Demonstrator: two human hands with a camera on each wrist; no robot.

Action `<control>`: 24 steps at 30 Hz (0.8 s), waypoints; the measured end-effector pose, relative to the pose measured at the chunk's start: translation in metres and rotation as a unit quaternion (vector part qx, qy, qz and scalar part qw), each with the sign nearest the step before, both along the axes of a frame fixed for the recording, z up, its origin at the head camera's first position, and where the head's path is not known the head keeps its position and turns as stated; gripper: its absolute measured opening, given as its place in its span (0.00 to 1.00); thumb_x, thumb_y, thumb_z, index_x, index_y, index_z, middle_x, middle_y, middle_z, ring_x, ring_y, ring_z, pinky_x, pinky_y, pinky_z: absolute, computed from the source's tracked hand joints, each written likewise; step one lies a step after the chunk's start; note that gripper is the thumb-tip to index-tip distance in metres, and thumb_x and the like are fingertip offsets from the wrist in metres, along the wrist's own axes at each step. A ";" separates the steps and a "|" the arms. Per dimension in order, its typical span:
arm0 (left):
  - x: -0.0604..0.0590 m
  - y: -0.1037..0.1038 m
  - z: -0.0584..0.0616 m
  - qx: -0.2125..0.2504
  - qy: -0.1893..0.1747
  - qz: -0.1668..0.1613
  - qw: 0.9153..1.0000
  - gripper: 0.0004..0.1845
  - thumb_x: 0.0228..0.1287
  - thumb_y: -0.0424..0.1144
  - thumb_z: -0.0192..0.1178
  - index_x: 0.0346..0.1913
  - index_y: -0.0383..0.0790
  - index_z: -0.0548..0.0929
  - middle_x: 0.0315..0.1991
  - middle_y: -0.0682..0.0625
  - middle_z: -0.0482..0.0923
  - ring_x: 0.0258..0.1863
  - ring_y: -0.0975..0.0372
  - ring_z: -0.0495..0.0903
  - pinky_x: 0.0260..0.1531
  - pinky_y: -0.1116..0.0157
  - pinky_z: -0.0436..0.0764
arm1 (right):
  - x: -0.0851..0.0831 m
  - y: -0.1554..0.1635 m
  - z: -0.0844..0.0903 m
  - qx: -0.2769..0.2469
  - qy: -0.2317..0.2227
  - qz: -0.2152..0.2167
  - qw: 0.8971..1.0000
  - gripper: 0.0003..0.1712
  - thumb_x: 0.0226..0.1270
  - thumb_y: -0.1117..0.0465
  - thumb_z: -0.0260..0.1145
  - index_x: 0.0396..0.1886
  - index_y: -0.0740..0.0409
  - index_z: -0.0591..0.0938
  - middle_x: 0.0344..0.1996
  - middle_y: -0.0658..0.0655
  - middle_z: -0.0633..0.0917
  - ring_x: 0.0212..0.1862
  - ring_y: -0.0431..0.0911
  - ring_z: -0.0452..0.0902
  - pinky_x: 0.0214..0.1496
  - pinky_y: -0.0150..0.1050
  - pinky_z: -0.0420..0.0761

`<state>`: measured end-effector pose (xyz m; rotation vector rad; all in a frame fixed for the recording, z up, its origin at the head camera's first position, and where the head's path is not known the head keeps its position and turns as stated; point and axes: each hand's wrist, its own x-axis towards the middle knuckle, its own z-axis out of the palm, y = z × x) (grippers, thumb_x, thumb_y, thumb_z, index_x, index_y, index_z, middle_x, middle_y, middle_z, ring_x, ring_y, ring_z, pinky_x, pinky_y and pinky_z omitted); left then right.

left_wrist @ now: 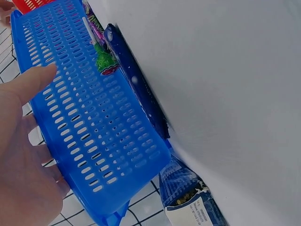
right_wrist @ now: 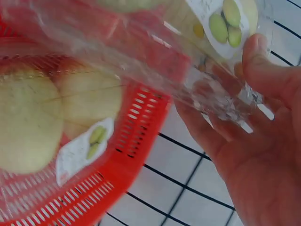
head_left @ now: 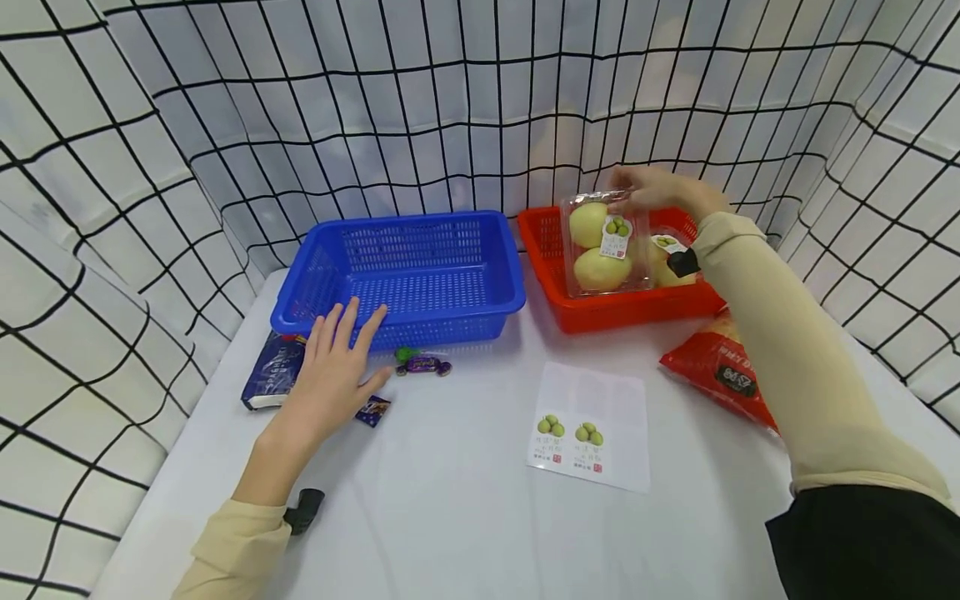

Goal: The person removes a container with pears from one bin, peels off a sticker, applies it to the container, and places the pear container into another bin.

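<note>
In the head view my right hand (head_left: 663, 190) grips the upper right edge of a clear plastic box of pale yellow fruit (head_left: 602, 268), tilted up over the red basket (head_left: 585, 319). The right wrist view shows the thumb pressing near the box's fruit label (right_wrist: 225, 29), with the other fingers beneath. A second fruit box (head_left: 672, 271) lies inside the red basket. My left hand (head_left: 326, 379), its fingers spread and nearly straight, is at the front of the blue basket (head_left: 480, 323). Whether those fingers touch the rim, I cannot tell.
A dark blue packet (head_left: 276, 371), a purple-wrapped candy (head_left: 423, 365), a green lollipop (head_left: 407, 354) and a small dark wrapper (head_left: 372, 410) lie before the blue basket. A label sheet (head_left: 588, 429) lies mid-table. A red bag (head_left: 723, 371) is at right. Black netting (head_left: 498, 108) surrounds the table.
</note>
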<state>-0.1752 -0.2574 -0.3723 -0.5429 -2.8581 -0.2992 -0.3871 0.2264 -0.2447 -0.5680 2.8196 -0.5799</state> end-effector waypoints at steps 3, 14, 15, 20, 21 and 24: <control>0.002 0.000 0.001 0.002 0.001 0.000 1.000 0.44 0.73 0.48 0.62 0.83 0.46 0.49 0.83 0.30 0.41 0.82 0.34 0.40 0.81 0.36 0.39 | -0.001 -0.003 -0.009 -0.004 -0.033 0.009 0.999 0.25 0.78 0.56 0.59 0.66 0.65 0.67 0.61 0.68 0.74 0.61 0.59 0.71 0.68 0.57 0.76; 0.007 0.003 0.001 0.006 0.002 0.000 1.000 0.45 0.74 0.48 0.61 0.84 0.48 0.48 0.83 0.31 0.40 0.82 0.35 0.39 0.81 0.36 0.39 | 0.000 -0.017 -0.021 -0.023 -0.150 -0.010 0.988 0.33 0.82 0.54 0.53 0.76 0.64 0.55 0.72 0.68 0.61 0.70 0.61 0.60 0.78 0.61 0.66; 0.007 0.003 0.001 0.008 0.001 -0.002 1.000 0.45 0.74 0.48 0.62 0.84 0.48 0.48 0.83 0.31 0.40 0.82 0.35 0.39 0.81 0.37 0.39 | -0.001 -0.017 -0.021 -0.006 -0.152 -0.009 0.988 0.33 0.83 0.55 0.52 0.76 0.65 0.55 0.72 0.69 0.61 0.71 0.62 0.58 0.78 0.62 0.65; 0.010 0.008 0.000 0.009 0.004 -0.001 1.000 0.45 0.73 0.48 0.62 0.84 0.48 0.48 0.83 0.32 0.40 0.82 0.36 0.39 0.81 0.37 0.39 | -0.004 -0.014 -0.019 0.118 -0.156 -0.034 0.980 0.31 0.81 0.47 0.53 0.75 0.56 0.62 0.72 0.68 0.62 0.72 0.65 0.54 0.75 0.66 0.66; 0.010 0.009 0.000 0.009 0.006 -0.002 1.000 0.45 0.73 0.48 0.62 0.83 0.48 0.48 0.83 0.32 0.41 0.82 0.36 0.40 0.81 0.37 0.40 | -0.003 -0.013 -0.018 0.123 -0.173 -0.055 0.976 0.32 0.80 0.45 0.54 0.76 0.51 0.63 0.73 0.66 0.62 0.73 0.65 0.52 0.74 0.66 0.68; 0.011 0.012 -0.001 0.010 0.006 -0.005 1.000 0.45 0.73 0.48 0.62 0.84 0.48 0.48 0.83 0.32 0.40 0.82 0.36 0.39 0.81 0.37 0.40 | 0.002 -0.014 -0.016 0.140 -0.194 -0.103 0.966 0.31 0.78 0.43 0.56 0.76 0.43 0.65 0.74 0.64 0.61 0.73 0.65 0.50 0.70 0.64 0.74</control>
